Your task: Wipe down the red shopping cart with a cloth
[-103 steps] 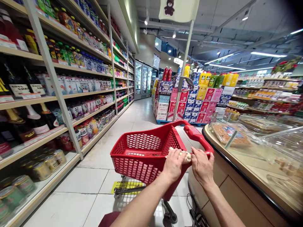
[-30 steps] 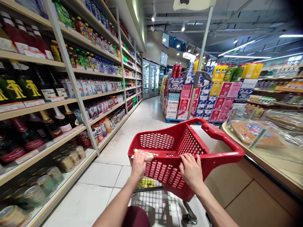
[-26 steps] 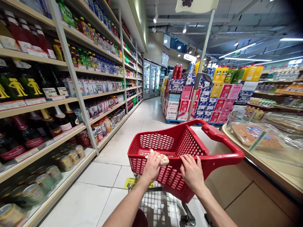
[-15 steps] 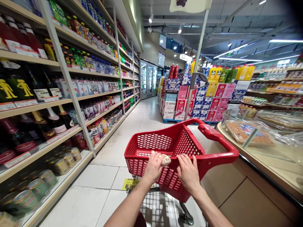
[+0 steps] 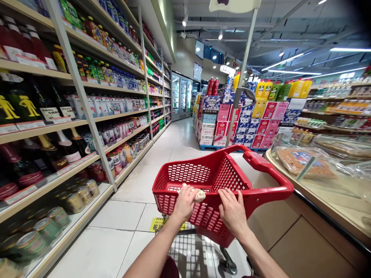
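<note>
A red plastic shopping cart (image 5: 185, 173) stands side-on in front of me, its handle (image 5: 268, 175) to the right. My left hand (image 5: 185, 202) is closed around a pale, lumpy, whitish item (image 5: 199, 195) at the near rim; its kind is not clear. That hand also rests against the rim. A little to the right, my right hand (image 5: 233, 212) hooks its fingers over the same rim, thumb sticking out. What I can see of the basket's inside holds nothing; its near bottom is hidden by the side wall.
Drink shelves (image 5: 116, 112) line the left side. Stacked drink cartons (image 5: 226, 123) stand on a blue pallet ahead. A counter with packaged food (image 5: 304, 162) runs close along the right of the cart. A grey pole (image 5: 232, 123) rises behind the cart; tiled floor (image 5: 174, 143) leads to glass-door fridges (image 5: 182, 96).
My left hand has slid slightly left along the rim with the whitish item. My right hand has shifted a touch to the right. The cart is almost unmoved.
</note>
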`<action>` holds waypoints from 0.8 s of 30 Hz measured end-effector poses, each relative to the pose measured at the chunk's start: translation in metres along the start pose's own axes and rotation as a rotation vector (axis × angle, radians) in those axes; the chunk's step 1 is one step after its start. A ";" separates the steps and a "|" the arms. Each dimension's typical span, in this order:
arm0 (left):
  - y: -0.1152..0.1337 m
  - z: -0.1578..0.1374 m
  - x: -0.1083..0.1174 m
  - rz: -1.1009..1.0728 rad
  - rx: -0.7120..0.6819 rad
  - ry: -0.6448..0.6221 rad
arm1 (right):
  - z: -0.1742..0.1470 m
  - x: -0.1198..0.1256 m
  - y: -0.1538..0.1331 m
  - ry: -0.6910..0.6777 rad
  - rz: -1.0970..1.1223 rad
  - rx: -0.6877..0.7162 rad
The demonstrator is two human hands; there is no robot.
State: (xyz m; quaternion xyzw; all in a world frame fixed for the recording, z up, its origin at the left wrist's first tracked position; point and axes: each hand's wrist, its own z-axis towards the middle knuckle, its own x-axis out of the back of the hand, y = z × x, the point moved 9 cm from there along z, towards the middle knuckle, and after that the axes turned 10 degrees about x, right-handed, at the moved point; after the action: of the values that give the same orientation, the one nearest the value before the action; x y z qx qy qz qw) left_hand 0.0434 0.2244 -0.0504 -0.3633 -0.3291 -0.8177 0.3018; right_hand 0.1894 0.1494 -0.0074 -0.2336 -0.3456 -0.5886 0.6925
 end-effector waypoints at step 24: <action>-0.049 -0.010 0.030 0.052 0.291 0.154 | -0.002 -0.004 -0.004 0.003 0.055 -0.044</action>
State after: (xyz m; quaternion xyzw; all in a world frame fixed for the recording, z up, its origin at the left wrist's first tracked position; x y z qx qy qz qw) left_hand -0.0126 0.2389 -0.0475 -0.2605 -0.4104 -0.7787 0.3966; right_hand 0.1861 0.1496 -0.0119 -0.2572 -0.3249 -0.5772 0.7036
